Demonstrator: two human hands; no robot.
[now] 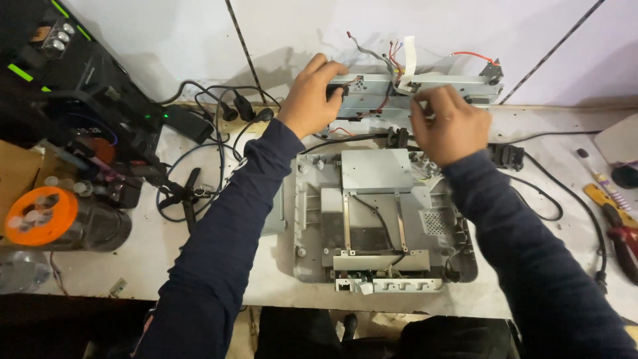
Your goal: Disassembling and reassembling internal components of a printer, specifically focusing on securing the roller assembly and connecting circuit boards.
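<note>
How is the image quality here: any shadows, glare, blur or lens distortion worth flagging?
Head view: light is even and slightly cool; both hands, left hand and right hand, cast soft shadows on the white wall behind the metal assembly; the left side around the black equipment falls dark; no strong glare; the table edge bows slightly, a wide-lens effect; the right hand looks faintly soft.

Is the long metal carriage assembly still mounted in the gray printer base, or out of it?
Out: metal carriage assembly lies behind gray printer base, gripped by both hands.

Matt grey metal rail assembly, bare.
</note>
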